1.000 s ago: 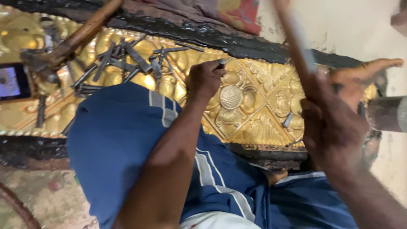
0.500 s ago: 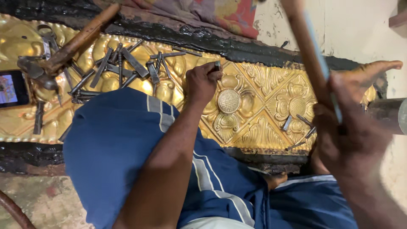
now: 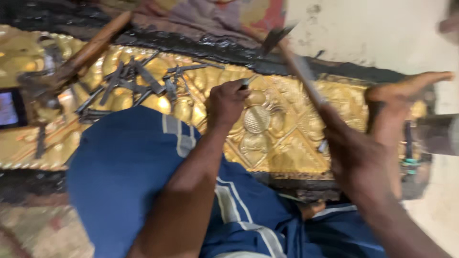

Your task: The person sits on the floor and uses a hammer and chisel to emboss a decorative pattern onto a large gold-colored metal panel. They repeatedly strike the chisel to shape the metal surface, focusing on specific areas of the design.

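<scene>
My left hand (image 3: 225,103) is closed around a small metal punch (image 3: 245,82) whose tip rests on the embossed golden metal sheet (image 3: 291,153), just above a round ribbed boss (image 3: 256,119). My right hand (image 3: 356,157) grips the wooden handle of a hammer (image 3: 296,67); the dark hammer head is tilted down toward the punch, a short way above it. The hammer is blurred. My knee in blue striped cloth (image 3: 129,177) lies over the sheet's near edge.
Several loose metal punches (image 3: 138,81) lie on the sheet at the left beside a second wooden-handled hammer (image 3: 91,48). A phone with a lit screen (image 3: 9,109) sits at the far left. My bare foot (image 3: 406,91) rests on the sheet's right end, near a metal cylinder (image 3: 437,134).
The hammer has swung down from a raised position toward the punch. My right hand dropped and moved left with it. My left hand stays on the punch.
</scene>
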